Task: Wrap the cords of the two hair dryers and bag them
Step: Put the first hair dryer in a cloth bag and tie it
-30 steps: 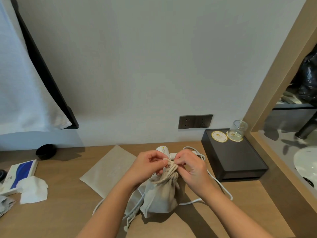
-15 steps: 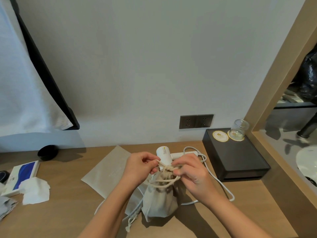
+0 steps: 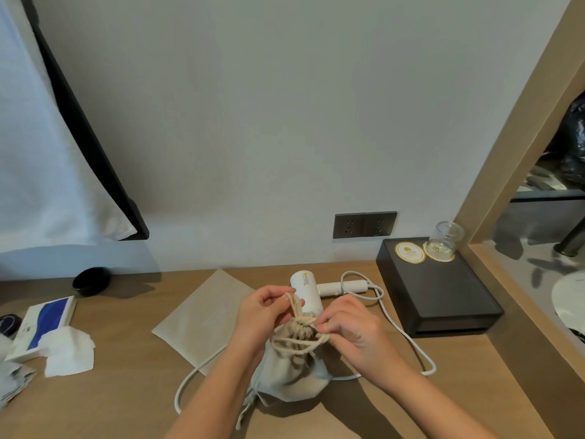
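A filled beige drawstring bag (image 3: 294,375) stands on the wooden counter (image 3: 126,400), its neck cinched with cream drawstrings (image 3: 299,335). My left hand (image 3: 264,315) grips the drawstring ends above the neck. My right hand (image 3: 351,327) pinches a drawstring loop at the neck's right side. Behind the bag lies a white hair dryer (image 3: 305,288) with its white cord (image 3: 408,340) trailing loose across the counter. A flat, empty beige bag (image 3: 205,315) lies to the left.
A black box (image 3: 443,299) with two coasters and an upturned glass (image 3: 448,237) sits at the right. A wall socket (image 3: 364,224) is behind. A blue-and-white box (image 3: 44,324), white tissue (image 3: 68,351) and a black bowl (image 3: 90,280) lie at the left.
My hands have drawn the drawstrings out from the bag's neck, the left hand pulling the ends upward. The view has shifted so the white hair dryer shows more fully behind the bag.
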### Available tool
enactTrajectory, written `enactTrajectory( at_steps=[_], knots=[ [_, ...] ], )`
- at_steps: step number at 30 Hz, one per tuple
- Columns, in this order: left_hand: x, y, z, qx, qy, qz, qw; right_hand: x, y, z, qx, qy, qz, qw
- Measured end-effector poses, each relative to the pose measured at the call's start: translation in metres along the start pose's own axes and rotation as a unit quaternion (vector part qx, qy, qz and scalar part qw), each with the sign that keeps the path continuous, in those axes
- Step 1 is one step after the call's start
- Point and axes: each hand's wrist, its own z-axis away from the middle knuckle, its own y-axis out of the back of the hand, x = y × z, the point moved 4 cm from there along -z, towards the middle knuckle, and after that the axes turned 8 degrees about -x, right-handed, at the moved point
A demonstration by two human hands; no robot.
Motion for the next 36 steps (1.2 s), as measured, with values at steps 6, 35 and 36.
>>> enactTrajectory(
  at_steps=[6,35,36],
  knots=[
    [0.010,-0.014,0.005,-0.039,0.018,0.102,0.994,-0.001,-0.002,0.003,0.014,-0.044,-0.051,0.998],
    [0.015,-0.017,0.009,-0.076,0.024,0.123,0.989,-0.012,0.001,0.009,0.043,-0.358,-0.031,0.932],
    [0.017,-0.018,0.010,-0.077,0.022,0.119,0.990,-0.014,0.001,0.007,0.047,-0.358,-0.031,0.932]
  ],
)
